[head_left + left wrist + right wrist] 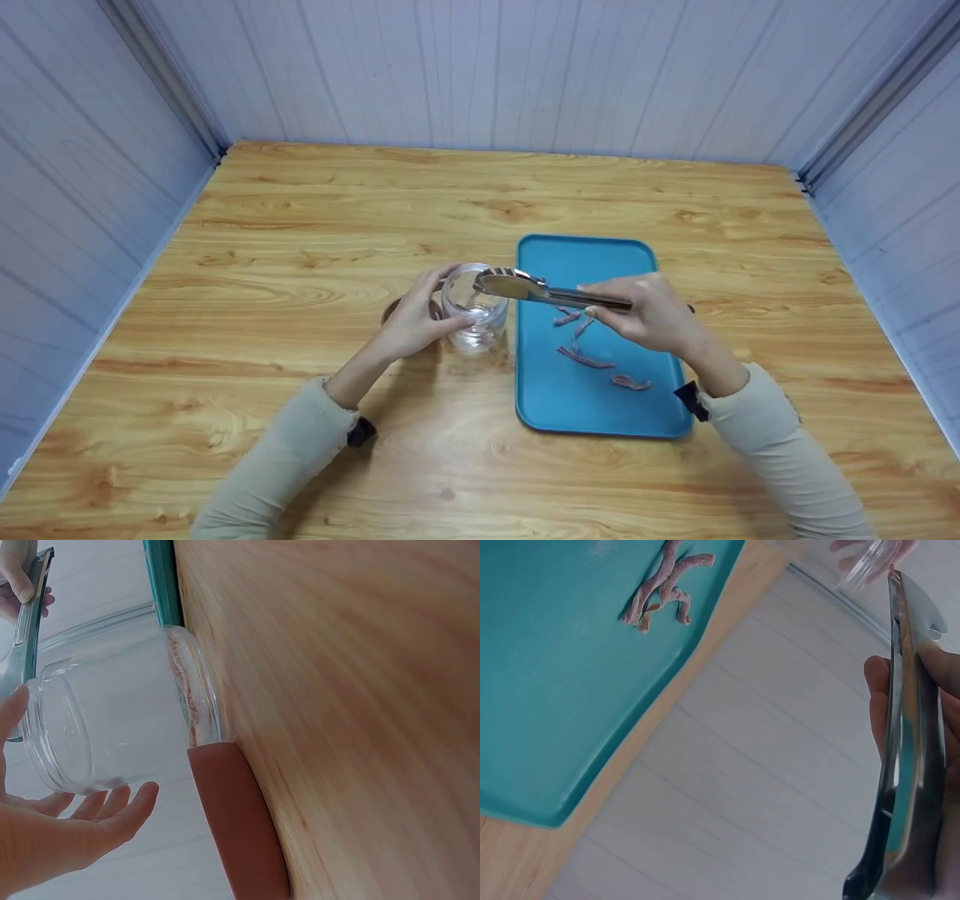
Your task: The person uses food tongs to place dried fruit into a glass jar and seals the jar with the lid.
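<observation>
so from where i'm standing this looks partway through, not finished. there's a clear jar (478,315) on the wooden table (300,225), just left of a blue tray (600,412), and it's definitely not bare inside: a thin layer of reddish strips (186,686) lies along the bottom, so i'd count that bit as done. how many are in there, no idea, they blur together through the glass.

what's left, i'd say, is on the tray: at least 4 pinkish pieces (585,358), a few bunched together under the tongs side and 1 off alone nearer the person. so going by that, a good share is still out.

as for the hands, the left hand (416,319) has its thumb and fingers around the upper part of the jar, steadying it i guess. the right hand (649,311) is gripping metal tongs (555,295), their tips up at the jar's mouth (can't tell if there's a strip in them, there's maybe a tiny pink speck at the end). neither hand is free.

also the jar isn't closed: a brown round thing (236,817), looks like its lid, lies right beside it. that part's not done either.
</observation>
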Available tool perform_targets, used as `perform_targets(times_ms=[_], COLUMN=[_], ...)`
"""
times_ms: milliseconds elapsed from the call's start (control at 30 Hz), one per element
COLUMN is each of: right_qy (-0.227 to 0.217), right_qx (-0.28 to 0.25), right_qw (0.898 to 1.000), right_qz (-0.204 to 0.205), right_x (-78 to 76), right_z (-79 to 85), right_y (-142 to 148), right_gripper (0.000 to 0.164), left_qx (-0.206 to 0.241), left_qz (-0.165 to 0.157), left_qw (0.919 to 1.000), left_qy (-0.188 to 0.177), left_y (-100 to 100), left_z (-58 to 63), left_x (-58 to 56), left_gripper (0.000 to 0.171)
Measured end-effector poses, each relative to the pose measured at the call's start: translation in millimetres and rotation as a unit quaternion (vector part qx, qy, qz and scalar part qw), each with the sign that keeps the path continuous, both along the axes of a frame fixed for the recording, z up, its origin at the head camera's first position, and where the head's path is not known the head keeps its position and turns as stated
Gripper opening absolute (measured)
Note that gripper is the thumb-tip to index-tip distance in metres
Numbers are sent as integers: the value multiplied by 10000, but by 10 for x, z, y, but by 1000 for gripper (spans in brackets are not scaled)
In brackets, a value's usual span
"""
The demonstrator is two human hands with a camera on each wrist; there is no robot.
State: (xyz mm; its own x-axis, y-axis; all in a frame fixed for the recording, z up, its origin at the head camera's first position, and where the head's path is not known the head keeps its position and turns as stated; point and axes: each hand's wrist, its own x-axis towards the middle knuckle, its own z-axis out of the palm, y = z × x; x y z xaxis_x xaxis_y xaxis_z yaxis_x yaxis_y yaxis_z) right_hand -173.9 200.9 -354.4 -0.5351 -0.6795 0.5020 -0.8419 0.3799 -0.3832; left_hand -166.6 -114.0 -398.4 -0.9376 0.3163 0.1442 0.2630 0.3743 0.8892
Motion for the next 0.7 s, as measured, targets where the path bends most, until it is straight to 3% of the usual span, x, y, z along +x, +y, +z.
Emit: perform_targets(times_ms=[433,700], right_qy=[181,114], right_qx=[-143,-144], right_qw=[9992,9966], right_qz=[-324,-806], right_x=[5,51], right_z=[77,95], right_y=[193,442], right_gripper=[29,30], left_qx=[76,74], left_qz=[-77,-45], left_qw=[9999,10000], left_qy=[34,35], left_y=[2,7], left_z=[-2,1], left_x=[-1,1], left_gripper=[76,75])
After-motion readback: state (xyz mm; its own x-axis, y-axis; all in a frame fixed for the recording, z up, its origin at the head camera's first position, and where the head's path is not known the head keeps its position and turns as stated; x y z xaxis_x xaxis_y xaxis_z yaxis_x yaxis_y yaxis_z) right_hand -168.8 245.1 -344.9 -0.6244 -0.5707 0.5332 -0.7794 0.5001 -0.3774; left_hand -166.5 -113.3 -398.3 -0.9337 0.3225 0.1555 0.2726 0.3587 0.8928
